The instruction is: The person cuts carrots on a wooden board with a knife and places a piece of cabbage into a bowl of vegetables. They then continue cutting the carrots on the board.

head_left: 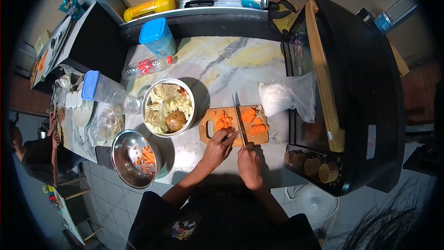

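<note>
My right hand [250, 166] is wrapped round the handle of a long kitchen knife [238, 113], its blade pointing away from me across a wooden cutting board [210, 114]. Close to the blade's left side, my left hand [219, 150] has its fingers bent and pressed together low on the board; whatever lies under them is hidden. Chopped carrot pieces [224, 120] sit left of the blade. To its right are larger carrot chunks [249, 115] and a row of cut carrot [259, 129].
Left of the board stand a white bowl [147, 93] of cabbage with a potato and a steel bowl [118, 150] holding carrot bits. A plastic bag of white stuff [276, 97] lies beside a black oven [365, 97]. A person [39, 157] is at far left.
</note>
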`<state>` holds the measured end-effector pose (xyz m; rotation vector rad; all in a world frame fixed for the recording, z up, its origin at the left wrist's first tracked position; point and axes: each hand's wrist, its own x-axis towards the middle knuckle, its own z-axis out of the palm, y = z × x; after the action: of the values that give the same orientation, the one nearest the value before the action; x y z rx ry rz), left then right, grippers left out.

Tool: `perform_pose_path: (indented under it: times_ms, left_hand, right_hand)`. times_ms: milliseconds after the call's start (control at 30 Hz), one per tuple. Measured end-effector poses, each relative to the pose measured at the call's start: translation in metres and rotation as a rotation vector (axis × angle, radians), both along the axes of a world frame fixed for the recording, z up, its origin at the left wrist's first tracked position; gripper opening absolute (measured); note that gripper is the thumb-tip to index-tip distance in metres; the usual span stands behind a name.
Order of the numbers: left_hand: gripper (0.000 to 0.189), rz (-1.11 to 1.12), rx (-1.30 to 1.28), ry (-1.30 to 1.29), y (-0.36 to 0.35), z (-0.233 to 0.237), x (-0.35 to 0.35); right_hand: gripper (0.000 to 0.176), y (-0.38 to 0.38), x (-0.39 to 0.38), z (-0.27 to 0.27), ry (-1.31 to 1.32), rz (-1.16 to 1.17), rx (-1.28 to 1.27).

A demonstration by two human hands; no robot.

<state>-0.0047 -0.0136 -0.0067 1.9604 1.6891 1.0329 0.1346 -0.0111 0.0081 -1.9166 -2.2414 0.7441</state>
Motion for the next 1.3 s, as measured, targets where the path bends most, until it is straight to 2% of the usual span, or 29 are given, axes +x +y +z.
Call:
perform_pose_path:
  times_ms: [233,333,500,600,633,733,867,933,1000,1067,1100,1300]
  left_hand:
    - [0.035,-0.013,-0.012,-0.021,0.002,0.003,-0.003]
    - [0.028,-0.009,0.033,-0.042,0.003,0.004,-0.003]
    - [0.021,-0.024,0.074,-0.068,0.004,0.001,-0.006]
    - [0.022,-0.022,0.059,-0.073,0.003,0.000,-0.006]
    - [0.022,-0.020,0.063,-0.073,0.003,0.001,-0.006]
    - [0.022,-0.008,0.083,-0.094,0.004,0.002,-0.006]
    - [0.024,0.001,0.080,-0.079,0.003,0.003,-0.005]
    - [0.024,0.003,0.072,-0.088,0.005,0.003,-0.005]
    - [0.020,-0.001,0.054,-0.095,0.003,0.002,-0.005]
    - [0.020,-0.002,0.046,-0.088,0.001,-0.002,-0.005]
    - [0.020,0.000,0.057,-0.081,0.004,-0.003,-0.005]
    - [0.020,0.004,0.044,-0.101,-0.001,0.003,-0.002]
  right_hand:
    - [0.024,-0.002,-0.002,-0.001,-0.082,0.049,0.082]
    - [0.023,0.002,0.004,0.003,-0.068,0.060,0.074]
    - [0.027,0.010,0.011,0.005,0.112,0.002,-0.047]
    - [0.027,0.015,0.015,0.022,0.182,0.049,-0.095]
    - [0.026,0.018,0.013,0.026,0.185,0.002,-0.155]
    - [0.026,0.027,0.012,0.038,0.145,0.051,-0.268]
    - [0.025,0.022,0.006,0.046,0.110,0.056,-0.292]
    - [0.024,0.014,0.005,0.039,0.128,0.009,-0.241]
    - [0.023,0.005,0.001,0.019,0.082,0.071,-0.159]
    - [0.021,-0.005,-0.005,0.000,-0.109,0.046,0.038]
    - [0.020,-0.005,-0.004,-0.001,-0.136,0.119,0.114]
    - [0.020,-0.009,0.001,-0.002,-0.092,0.067,0.110]
